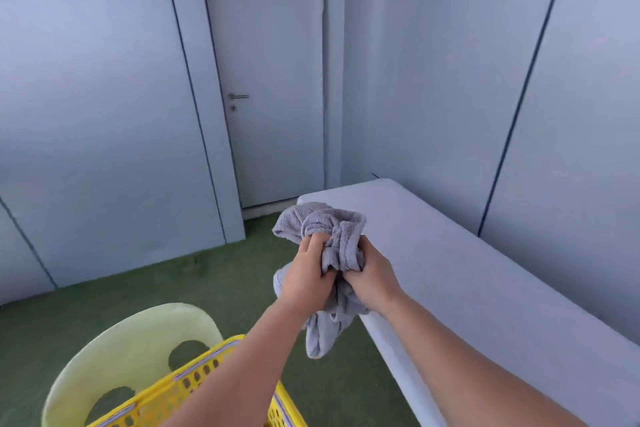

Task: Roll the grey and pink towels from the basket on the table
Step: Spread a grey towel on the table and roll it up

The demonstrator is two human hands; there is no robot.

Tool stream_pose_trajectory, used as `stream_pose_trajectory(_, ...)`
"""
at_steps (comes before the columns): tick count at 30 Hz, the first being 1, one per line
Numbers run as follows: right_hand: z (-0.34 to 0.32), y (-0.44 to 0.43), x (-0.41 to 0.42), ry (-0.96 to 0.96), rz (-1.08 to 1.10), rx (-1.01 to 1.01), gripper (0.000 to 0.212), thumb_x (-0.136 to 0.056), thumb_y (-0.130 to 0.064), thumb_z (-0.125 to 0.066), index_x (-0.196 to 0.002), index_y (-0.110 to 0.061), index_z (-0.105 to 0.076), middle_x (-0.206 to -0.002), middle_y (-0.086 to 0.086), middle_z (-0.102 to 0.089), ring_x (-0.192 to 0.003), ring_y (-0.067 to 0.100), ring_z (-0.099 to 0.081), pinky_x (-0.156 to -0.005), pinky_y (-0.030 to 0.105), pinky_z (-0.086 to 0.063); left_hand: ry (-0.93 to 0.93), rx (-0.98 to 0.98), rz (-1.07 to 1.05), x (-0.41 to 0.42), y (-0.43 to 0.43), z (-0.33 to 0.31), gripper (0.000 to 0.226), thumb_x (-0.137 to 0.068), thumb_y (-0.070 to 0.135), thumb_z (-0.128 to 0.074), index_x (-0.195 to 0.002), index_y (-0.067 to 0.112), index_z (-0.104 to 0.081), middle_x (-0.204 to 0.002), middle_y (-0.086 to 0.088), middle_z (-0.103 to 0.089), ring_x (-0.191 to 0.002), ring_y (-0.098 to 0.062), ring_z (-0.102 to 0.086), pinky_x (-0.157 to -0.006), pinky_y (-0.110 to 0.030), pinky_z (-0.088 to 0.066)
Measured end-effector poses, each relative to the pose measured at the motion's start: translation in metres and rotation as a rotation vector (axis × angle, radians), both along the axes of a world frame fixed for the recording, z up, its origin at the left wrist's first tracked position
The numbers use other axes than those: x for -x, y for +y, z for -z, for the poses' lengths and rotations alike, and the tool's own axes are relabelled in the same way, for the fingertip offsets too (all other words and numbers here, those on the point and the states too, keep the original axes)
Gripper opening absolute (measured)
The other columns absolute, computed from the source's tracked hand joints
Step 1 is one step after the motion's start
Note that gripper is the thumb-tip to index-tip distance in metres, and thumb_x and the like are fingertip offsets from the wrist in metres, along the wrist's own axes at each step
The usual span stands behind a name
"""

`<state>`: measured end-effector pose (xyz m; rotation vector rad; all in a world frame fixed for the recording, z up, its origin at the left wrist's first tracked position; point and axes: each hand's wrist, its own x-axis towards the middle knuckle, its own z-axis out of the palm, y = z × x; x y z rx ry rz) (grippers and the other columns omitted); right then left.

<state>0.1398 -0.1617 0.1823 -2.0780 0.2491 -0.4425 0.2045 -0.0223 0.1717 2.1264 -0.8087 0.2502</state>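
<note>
Grey towel [325, 218] hangs bunched in the air at the left edge of the table [485, 270], not yet laid on it. The left hand [304, 281] and right hand [372, 274] sit close together, the fingers of both curled tight into the crumpled middle. It looks like light, limp, soft terry that would neither slip nor break, but also would not hold a shape. I judge two corners of one short edge a better hold, for spreading it flat. The yellow basket [207, 378] rests on a pale chair [131, 333]; no pink towel shows.
</note>
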Motion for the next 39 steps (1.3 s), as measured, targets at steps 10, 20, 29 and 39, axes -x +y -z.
stream_pose_trajectory(10,0.037,-0.26,0.128,0.028,0.254,-0.103,0.042,-0.074,-0.019,-0.062,-0.109,-0.042,-0.057,-0.093,-0.014,-0.071,-0.086,0.001,-0.066,-0.079,0.032,-0.056,0.084,0.04,0.34,0.092,-0.285,0.044,0.034,-0.086,0.02,-0.058,-0.115,0.034,-0.047,-0.116,0.016,-0.048,-0.092,-0.012,-0.057,-0.074,-0.036,-0.049)
stream_pose_trajectory(20,0.105,-0.397,0.143,0.397,0.077,-0.114,0.02,-0.086,-0.043,-0.061,-0.105,-0.036,-0.064,-0.095,-0.009,-0.071,-0.089,0.004,-0.065,-0.075,0.023,-0.049,0.223,-0.318,0.267,0.146,-0.367,0.14,0.062,-0.084,0.057,-0.055,-0.143,0.045,-0.037,-0.128,0.019,-0.036,-0.118,-0.004,-0.037,-0.096,-0.023,-0.038)
stream_pose_trajectory(29,0.127,-0.458,0.122,0.403,-0.076,0.336,0.032,-0.092,-0.005,-0.048,-0.111,-0.016,-0.071,-0.117,-0.011,-0.054,-0.109,0.009,-0.051,-0.088,0.013,-0.033,0.229,-0.302,-0.002,0.074,-0.377,0.142,0.044,-0.091,0.051,-0.058,-0.133,0.037,-0.049,-0.124,0.02,-0.045,-0.119,-0.007,-0.04,-0.094,-0.023,-0.039)
stream_pose_trajectory(39,0.047,-0.498,0.103,0.267,-0.238,0.439,0.045,-0.075,0.004,-0.04,-0.078,-0.031,-0.067,-0.088,-0.01,-0.064,-0.088,0.006,-0.059,-0.081,0.02,-0.044,0.232,-0.52,0.291,0.037,-0.437,0.092,0.016,-0.08,0.035,-0.063,-0.097,0.033,-0.065,-0.096,0.01,-0.068,-0.091,-0.015,-0.059,-0.079,-0.032,-0.052)
